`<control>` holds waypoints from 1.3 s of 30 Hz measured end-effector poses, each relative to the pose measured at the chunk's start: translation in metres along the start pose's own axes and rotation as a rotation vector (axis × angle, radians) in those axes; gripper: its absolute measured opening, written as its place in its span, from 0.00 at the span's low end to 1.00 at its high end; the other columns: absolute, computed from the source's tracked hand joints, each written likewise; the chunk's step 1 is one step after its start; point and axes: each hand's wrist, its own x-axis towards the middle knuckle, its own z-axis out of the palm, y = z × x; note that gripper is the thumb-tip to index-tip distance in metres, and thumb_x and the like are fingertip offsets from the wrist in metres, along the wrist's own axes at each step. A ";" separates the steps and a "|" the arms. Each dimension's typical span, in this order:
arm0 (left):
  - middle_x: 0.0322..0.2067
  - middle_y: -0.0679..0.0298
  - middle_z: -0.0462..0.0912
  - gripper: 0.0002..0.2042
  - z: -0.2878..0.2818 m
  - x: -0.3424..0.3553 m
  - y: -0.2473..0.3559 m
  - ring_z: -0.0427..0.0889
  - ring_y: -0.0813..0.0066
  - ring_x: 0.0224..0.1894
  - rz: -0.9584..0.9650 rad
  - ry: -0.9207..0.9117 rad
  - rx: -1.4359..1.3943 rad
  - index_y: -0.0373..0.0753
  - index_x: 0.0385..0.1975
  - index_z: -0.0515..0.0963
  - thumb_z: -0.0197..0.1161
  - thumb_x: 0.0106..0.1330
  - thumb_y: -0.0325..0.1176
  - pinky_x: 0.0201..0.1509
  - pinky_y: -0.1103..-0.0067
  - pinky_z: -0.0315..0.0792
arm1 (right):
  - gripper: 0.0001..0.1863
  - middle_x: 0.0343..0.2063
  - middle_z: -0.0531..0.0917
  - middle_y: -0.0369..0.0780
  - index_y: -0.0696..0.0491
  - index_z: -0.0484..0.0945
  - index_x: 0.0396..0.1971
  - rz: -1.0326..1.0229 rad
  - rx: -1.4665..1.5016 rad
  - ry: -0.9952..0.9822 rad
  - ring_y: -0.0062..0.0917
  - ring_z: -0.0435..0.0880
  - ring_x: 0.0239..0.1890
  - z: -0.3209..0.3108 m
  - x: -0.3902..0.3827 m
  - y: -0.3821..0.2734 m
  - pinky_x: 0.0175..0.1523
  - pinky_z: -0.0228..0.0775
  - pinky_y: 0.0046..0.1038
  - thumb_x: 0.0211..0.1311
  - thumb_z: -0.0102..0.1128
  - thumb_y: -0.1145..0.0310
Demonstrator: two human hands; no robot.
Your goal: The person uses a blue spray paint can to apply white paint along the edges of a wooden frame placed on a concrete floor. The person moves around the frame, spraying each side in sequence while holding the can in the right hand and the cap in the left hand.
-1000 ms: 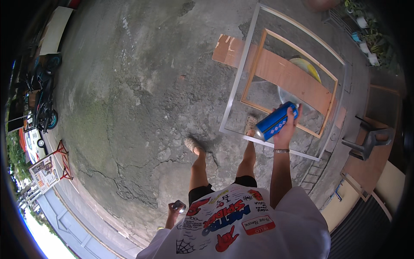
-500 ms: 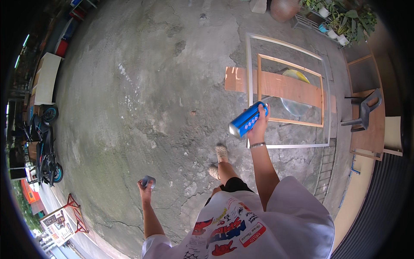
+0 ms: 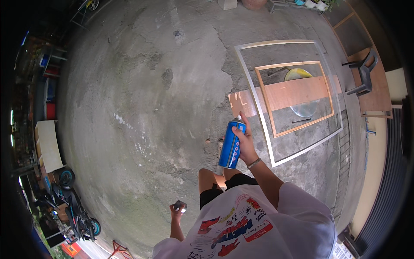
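Observation:
My right hand (image 3: pixel 244 140) is closed around a blue spray can (image 3: pixel 228 144), its nozzle end pointing away from me and its cap off. Down by my left side, my left hand (image 3: pixel 176 211) grips a small dark grey cap (image 3: pixel 181 206); its inside is hard to make out. Right of the can lie a large white frame (image 3: pixel 266 134) and, inside its outline, a smaller bare wood frame (image 3: pixel 269 108). Both rest over a wooden board (image 3: pixel 297 88), which crosses a round, glassy surface (image 3: pixel 304 108) with a yellow patch. Neither hand touches the frames.
A grey plastic chair (image 3: pixel 364 75) stands at the right by a wood panel (image 3: pixel 375 97). Flowerpots line the far right. At the left are a parked motorcycle (image 3: pixel 77 211) and a pale cabinet (image 3: pixel 49 144). The concrete floor (image 3: pixel 142 99) is cracked and uneven.
The spray can has swung from tilted to nearly upright and moved left and nearer to me. My left hand with the cap has dropped closer to my body. The view has turned.

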 end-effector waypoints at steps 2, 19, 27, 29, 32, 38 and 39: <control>0.59 0.56 0.72 0.44 -0.014 0.012 0.028 0.78 0.58 0.57 -0.072 -0.041 0.044 0.49 0.62 0.60 0.88 0.51 0.43 0.45 0.59 0.84 | 0.39 0.44 0.82 0.44 0.44 0.57 0.77 -0.060 0.193 0.272 0.32 0.88 0.39 -0.003 0.054 -0.029 0.43 0.87 0.39 0.72 0.66 0.59; 0.61 0.56 0.73 0.39 -0.005 0.323 0.662 0.78 0.57 0.60 0.439 -0.281 0.298 0.49 0.66 0.61 0.82 0.61 0.44 0.57 0.54 0.81 | 0.39 0.45 0.83 0.47 0.44 0.57 0.78 -0.335 0.426 0.763 0.37 0.89 0.39 0.091 0.245 -0.019 0.44 0.88 0.43 0.73 0.65 0.64; 0.55 0.59 0.78 0.38 0.082 0.323 0.790 0.80 0.66 0.55 0.506 -0.468 0.720 0.46 0.64 0.62 0.83 0.60 0.40 0.60 0.66 0.77 | 0.40 0.47 0.82 0.42 0.45 0.60 0.78 -0.266 0.126 0.754 0.26 0.85 0.40 0.088 0.280 -0.041 0.45 0.84 0.33 0.69 0.68 0.70; 0.53 0.60 0.80 0.38 0.101 0.321 0.802 0.80 0.69 0.54 0.549 -0.525 0.708 0.45 0.63 0.63 0.83 0.59 0.39 0.58 0.70 0.75 | 0.40 0.46 0.82 0.42 0.47 0.62 0.77 -0.326 0.066 0.863 0.23 0.83 0.41 0.038 0.299 -0.038 0.46 0.82 0.29 0.68 0.70 0.69; 0.52 0.62 0.80 0.36 0.121 0.318 0.813 0.80 0.69 0.53 0.591 -0.568 0.741 0.48 0.63 0.64 0.83 0.60 0.40 0.56 0.69 0.76 | 0.38 0.44 0.83 0.41 0.48 0.64 0.75 -0.442 -0.007 1.072 0.22 0.82 0.40 -0.036 0.332 -0.076 0.45 0.80 0.28 0.68 0.72 0.66; 0.55 0.59 0.78 0.37 0.155 0.288 0.851 0.79 0.69 0.57 0.497 -0.454 0.900 0.44 0.63 0.62 0.83 0.60 0.37 0.61 0.69 0.74 | 0.36 0.43 0.82 0.42 0.53 0.67 0.71 -0.544 -0.274 1.265 0.21 0.81 0.36 -0.163 0.408 -0.124 0.42 0.78 0.25 0.66 0.74 0.65; 0.55 0.60 0.78 0.37 0.160 0.278 0.860 0.79 0.69 0.57 0.461 -0.423 0.919 0.44 0.63 0.62 0.83 0.60 0.38 0.61 0.69 0.74 | 0.36 0.43 0.82 0.42 0.53 0.67 0.70 -0.540 -0.307 1.275 0.21 0.81 0.37 -0.177 0.420 -0.125 0.42 0.78 0.25 0.66 0.74 0.66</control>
